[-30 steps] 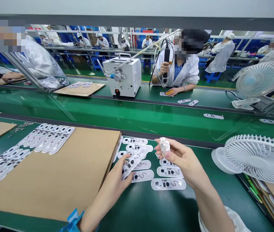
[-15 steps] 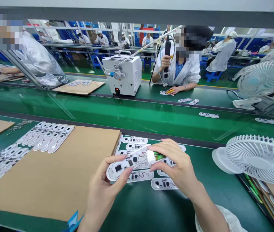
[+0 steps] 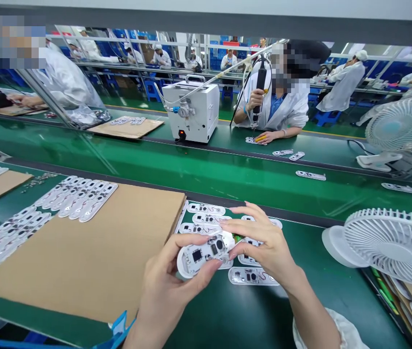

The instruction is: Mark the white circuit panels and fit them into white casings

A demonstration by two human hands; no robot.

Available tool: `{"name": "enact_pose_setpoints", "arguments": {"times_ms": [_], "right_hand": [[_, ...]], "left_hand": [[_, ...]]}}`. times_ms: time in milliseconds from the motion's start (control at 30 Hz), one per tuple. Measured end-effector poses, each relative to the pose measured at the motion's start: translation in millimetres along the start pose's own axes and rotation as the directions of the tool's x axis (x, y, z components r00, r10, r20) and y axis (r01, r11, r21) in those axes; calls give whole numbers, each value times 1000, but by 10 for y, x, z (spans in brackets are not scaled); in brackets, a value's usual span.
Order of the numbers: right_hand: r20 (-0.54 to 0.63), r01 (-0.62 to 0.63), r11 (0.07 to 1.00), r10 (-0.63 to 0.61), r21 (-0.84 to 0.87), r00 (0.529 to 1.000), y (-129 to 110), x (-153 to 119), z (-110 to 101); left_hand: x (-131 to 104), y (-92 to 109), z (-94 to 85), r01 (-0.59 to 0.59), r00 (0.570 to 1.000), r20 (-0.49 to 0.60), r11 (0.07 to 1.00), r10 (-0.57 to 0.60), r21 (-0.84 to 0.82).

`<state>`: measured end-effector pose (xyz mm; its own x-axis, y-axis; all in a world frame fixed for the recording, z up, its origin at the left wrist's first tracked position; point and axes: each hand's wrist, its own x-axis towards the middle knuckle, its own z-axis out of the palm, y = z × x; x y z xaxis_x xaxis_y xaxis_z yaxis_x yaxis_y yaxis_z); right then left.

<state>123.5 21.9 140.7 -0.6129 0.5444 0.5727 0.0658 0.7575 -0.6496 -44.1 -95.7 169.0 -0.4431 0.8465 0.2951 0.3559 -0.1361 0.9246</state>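
Note:
A white rounded plate with dark electronic parts is tilted between my two hands. My left hand is closed on its near left end, thumb below and fingers above. At the plate's far right end, my right hand pinches a white piece with something green beside it; the fingers partly hide this end. Under and around my hands lie several similar white boards on the green table. A brown cardboard sheet lies to the left, with rows of boards along its back left edge.
A white fan stands at the right, beside stacked boards and cardboard. Beyond the green belt, which carries white boards, are a white machine and a person holding a black driver. Small metal parts lie at the far left.
The plate and my left hand have moved slightly right, and the plate is tilted more steeply. My right fingers are spread more. The camera view has shifted a little.

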Motion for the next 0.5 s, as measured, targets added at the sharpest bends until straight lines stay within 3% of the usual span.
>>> {"name": "enact_pose_setpoints", "arguments": {"times_ms": [100,200,267,333,400,500], "right_hand": [[26,46,997,-45,-57,999,-47,-16,14],[75,15,994,-6,-112,997,-159,-53,91],[55,-75,990,82,-117,995,-230,-67,164],[49,-249,968,251,-37,967,-282,-55,229],[134,-457,873,438,172,889,-316,-22,272],[384,-631,536,506,561,772,-350,27,307]], "left_hand": [[9,32,31,131,990,-38,986,-135,-102],[68,-9,33,218,975,19,945,-220,-246],[133,-45,37,235,972,86,916,-218,-326],[193,-62,56,221,974,122,919,-191,-327],[222,-65,86,208,975,132,942,-179,-263],[206,-87,119,266,958,168,935,-231,-235]]}}
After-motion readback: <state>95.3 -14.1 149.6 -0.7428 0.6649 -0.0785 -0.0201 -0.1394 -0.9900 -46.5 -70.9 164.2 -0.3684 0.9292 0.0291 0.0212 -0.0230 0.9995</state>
